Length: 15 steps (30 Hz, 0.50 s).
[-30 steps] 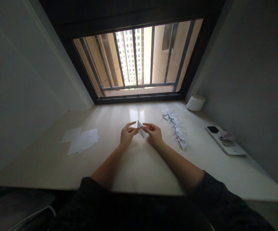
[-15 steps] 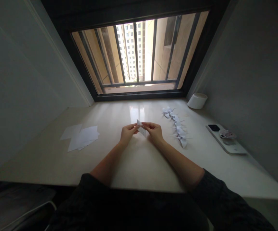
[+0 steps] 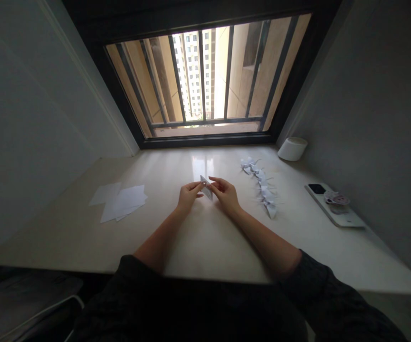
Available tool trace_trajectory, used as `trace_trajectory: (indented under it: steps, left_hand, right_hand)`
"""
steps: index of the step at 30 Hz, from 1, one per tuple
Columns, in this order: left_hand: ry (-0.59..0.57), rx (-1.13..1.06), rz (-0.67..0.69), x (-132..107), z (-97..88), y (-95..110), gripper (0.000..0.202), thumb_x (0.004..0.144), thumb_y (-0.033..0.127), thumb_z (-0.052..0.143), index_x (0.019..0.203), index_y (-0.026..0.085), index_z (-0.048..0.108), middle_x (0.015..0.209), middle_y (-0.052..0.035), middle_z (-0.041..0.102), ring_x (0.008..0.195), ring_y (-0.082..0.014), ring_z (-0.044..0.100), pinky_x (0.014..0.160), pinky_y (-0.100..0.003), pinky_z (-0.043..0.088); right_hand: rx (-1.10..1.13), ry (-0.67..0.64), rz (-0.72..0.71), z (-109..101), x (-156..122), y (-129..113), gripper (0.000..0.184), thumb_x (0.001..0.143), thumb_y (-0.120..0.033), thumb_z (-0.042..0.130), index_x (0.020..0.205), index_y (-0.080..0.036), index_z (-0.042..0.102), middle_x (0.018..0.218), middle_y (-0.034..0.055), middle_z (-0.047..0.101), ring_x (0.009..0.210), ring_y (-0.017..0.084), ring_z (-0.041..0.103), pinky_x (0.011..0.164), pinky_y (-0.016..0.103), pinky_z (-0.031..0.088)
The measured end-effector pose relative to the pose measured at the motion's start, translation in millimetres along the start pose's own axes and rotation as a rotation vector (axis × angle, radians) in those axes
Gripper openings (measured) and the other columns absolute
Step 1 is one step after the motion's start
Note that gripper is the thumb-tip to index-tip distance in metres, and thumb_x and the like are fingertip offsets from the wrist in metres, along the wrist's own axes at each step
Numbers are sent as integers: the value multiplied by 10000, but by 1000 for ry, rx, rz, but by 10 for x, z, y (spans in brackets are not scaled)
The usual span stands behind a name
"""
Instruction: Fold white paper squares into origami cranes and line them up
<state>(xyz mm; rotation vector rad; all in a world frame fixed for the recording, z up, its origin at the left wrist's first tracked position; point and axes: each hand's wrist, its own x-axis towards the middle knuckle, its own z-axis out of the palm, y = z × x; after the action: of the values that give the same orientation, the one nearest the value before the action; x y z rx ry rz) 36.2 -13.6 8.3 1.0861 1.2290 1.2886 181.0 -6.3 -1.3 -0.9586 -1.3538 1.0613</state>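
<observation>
A small folded piece of white paper point(image 3: 205, 186) is held just above the pale desk point(image 3: 205, 247), near its middle. My left hand point(image 3: 188, 197) pinches its left side with thumb and fingers closed. My right hand point(image 3: 225, 195) grips the right side of the same paper, fingers bent over it. Both forearms reach in from dark sleeves at the bottom of the view. The paper's exact fold is too small to make out.
Loose white sheets point(image 3: 120, 201) lie on the desk to the left. A row of several folded paper cranes point(image 3: 262, 187) runs to the right of my hands. Farther right are a phone point(image 3: 332, 205) and a white round container point(image 3: 292, 149). A barred window point(image 3: 205, 80) stands behind.
The folded paper has been turned and drawn in between my fingers, showing less of its pointed shape. Both hands stay together at the desk's middle; the view has tilted slightly.
</observation>
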Motion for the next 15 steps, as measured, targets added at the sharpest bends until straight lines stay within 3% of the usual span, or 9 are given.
trace_trajectory:
  steps: [3, 7, 15]
  left_hand:
    - [19, 29, 21, 2, 10, 17, 338, 642, 448, 683, 815, 160, 716, 819, -65, 674, 718, -137, 584, 559, -203, 470]
    - [-7, 114, 87, -5, 17, 27, 310, 678, 452, 641, 788, 168, 700, 753, -33, 656, 677, -120, 563, 534, -184, 444]
    - [10, 167, 137, -19, 1, 48, 342, 737, 458, 586, 922, 197, 706, 830, -30, 683, 714, -127, 571, 551, -198, 415]
  right_hand:
    - [37, -41, 73, 7, 17, 36, 392, 681, -504, 648, 917, -197, 710, 780, 40, 704, 674, 168, 616, 635, 279, 471]
    - [-81, -73, 93, 1, 20, 65, 409, 675, -565, 616, 700, -169, 717, 627, 19, 665, 575, 145, 569, 547, 248, 420]
    - [-84, -99, 99, 12, -7, 36, 406, 683, -564, 611, 666, -167, 690, 589, 11, 630, 515, 124, 517, 498, 237, 365]
